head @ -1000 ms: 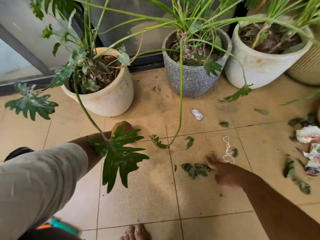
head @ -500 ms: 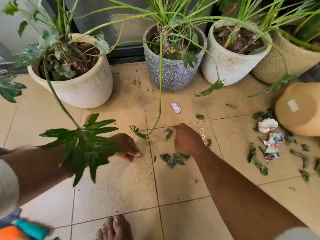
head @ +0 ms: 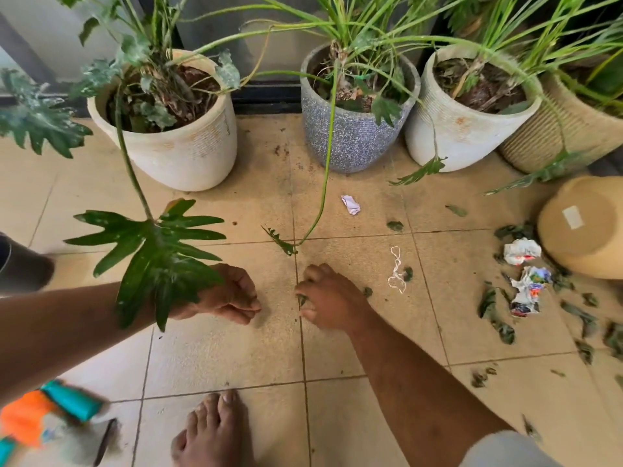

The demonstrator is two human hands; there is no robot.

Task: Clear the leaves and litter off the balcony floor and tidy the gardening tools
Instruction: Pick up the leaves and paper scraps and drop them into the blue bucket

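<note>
Beige tiled floor (head: 219, 352), daylit glass (head: 215, 15)

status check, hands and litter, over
Right hand curled on dark leaves; left hand curled, contents unclear. String, white paper scrap still down. Big leaf overhangs left wrist.

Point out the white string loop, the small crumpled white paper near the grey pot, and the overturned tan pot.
white string loop (head: 396, 269), head view, middle of the tangled strand.
crumpled white paper (head: 351, 204), head view, centre of the wad.
overturned tan pot (head: 583, 227), head view, its upturned base.
</note>
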